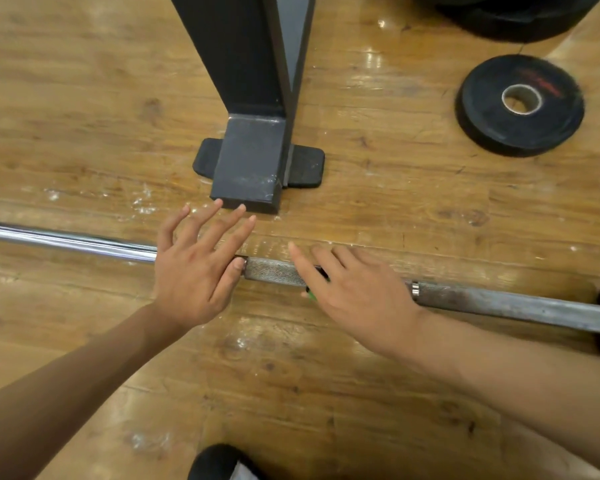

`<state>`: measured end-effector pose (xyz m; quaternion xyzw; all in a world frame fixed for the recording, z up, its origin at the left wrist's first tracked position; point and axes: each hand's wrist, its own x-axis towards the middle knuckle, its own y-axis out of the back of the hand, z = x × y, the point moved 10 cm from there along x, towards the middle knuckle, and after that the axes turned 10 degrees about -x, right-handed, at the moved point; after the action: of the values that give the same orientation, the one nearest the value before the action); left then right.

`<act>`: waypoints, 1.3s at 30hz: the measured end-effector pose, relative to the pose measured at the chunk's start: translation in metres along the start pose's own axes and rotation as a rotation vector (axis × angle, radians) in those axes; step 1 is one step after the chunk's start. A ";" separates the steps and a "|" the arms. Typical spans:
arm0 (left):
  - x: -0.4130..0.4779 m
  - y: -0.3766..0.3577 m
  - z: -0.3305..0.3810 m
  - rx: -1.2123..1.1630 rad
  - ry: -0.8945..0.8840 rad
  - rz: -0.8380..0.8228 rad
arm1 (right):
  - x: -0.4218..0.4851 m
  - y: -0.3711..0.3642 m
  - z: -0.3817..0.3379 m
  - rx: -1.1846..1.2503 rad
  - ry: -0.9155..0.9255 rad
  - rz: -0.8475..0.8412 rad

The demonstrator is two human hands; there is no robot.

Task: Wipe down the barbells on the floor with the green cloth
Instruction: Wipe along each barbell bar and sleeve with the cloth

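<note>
The left hand (191, 275) is lying spread open, fingers straight, thumb touching the barbell (274, 271). The bar is running under both hands across the scuffed wood floor (326, 393), knurled grey here and smooth chrome further left. The right hand (357, 292) is hiding nearly all the green cloth (311, 295), only a sliver peeking out. Gripping or just pressing? Can't tell.

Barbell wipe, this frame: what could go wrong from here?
1. Only a sliver of the green cloth shows under the right hand, so bare palm may rub the knurled steel barbell and wipe little.
2. The left hand spreads its fingers close to the black steel rack post foot; a forward stroke could jam them.
3. The barbell lies on the wooden floor and might roll under pressure.
</note>
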<state>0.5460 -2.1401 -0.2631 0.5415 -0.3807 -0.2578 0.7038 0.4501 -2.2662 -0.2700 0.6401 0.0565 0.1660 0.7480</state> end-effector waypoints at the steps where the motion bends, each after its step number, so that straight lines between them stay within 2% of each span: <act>1: -0.001 -0.001 -0.001 0.007 0.005 -0.012 | 0.005 -0.002 -0.004 0.019 -0.026 -0.034; 8: 0.004 -0.003 -0.004 -0.007 0.000 -0.013 | -0.063 0.003 0.042 -0.022 0.189 -0.095; 10: 0.006 -0.004 -0.004 -0.002 0.009 0.001 | -0.071 0.005 0.051 -0.084 0.159 -0.105; 13: 0.009 -0.004 -0.004 0.004 0.015 0.007 | -0.027 0.003 0.032 -0.065 0.035 -0.083; 16: 0.011 -0.004 -0.004 0.010 0.012 -0.012 | 0.038 0.004 -0.017 -0.010 0.056 -0.021; 18: 0.012 -0.006 -0.004 0.007 -0.004 -0.031 | 0.052 0.010 -0.018 -0.040 0.027 -0.011; 22: 0.012 -0.003 -0.005 -0.003 0.000 -0.005 | -0.019 0.005 0.034 -0.021 -0.014 -0.065; 25: 0.011 -0.002 -0.003 -0.007 -0.005 0.018 | -0.087 0.007 0.084 -0.107 -0.011 -0.073; 27: 0.010 -0.003 -0.004 -0.002 0.015 0.022 | -0.098 0.009 0.092 -0.128 0.010 -0.087; 31: 0.011 -0.004 -0.004 0.002 0.015 -0.001 | -0.023 0.001 0.044 -0.027 -0.100 -0.065; 33: 0.011 -0.005 -0.005 0.005 0.009 -0.030 | 0.022 -0.012 0.008 0.038 -0.147 -0.132; 36: 0.009 -0.006 -0.003 -0.003 -0.004 -0.063 | 0.034 -0.004 0.000 0.049 -0.117 -0.144; 39: 0.007 -0.003 0.000 -0.022 -0.014 -0.055 | -0.025 -0.006 0.025 -0.020 0.034 -0.134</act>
<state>0.5499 -2.1464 -0.2643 0.5422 -0.3677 -0.2852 0.6996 0.4349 -2.2984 -0.2745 0.6243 0.1103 0.1271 0.7629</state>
